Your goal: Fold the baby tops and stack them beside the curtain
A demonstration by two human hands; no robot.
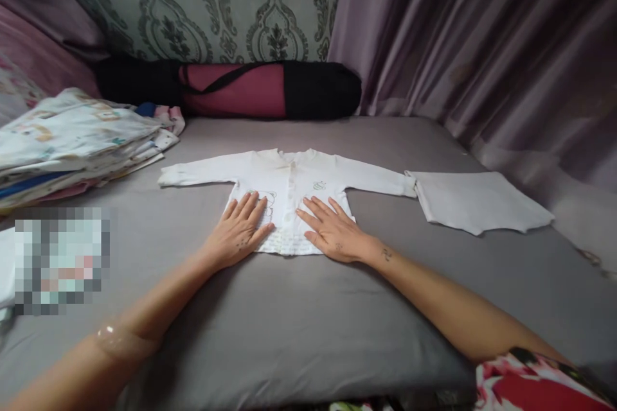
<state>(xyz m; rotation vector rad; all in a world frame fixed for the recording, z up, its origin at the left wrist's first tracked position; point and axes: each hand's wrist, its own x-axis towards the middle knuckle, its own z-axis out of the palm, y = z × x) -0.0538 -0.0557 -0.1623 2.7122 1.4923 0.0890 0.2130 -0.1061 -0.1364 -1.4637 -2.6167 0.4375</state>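
Note:
A small white long-sleeved baby shirt lies spread flat with both sleeves stretched out sideways and its collar pointing away from me. It has a row of buttons down the front and a small printed bear on the left side. My left hand rests flat on the lower left of the shirt, fingers spread, partly covering the bear print. On the lower right my right hand lies flat too, fingers apart. Neither hand grips the cloth. A folded white cloth touches or nearly touches the right cuff.
Grey sheeting covers the bed. A stack of folded clothes sits at the left, with a blurred-out patch nearer me. Along the patterned wall lies a black and maroon long bag. Purple curtains hang at the right.

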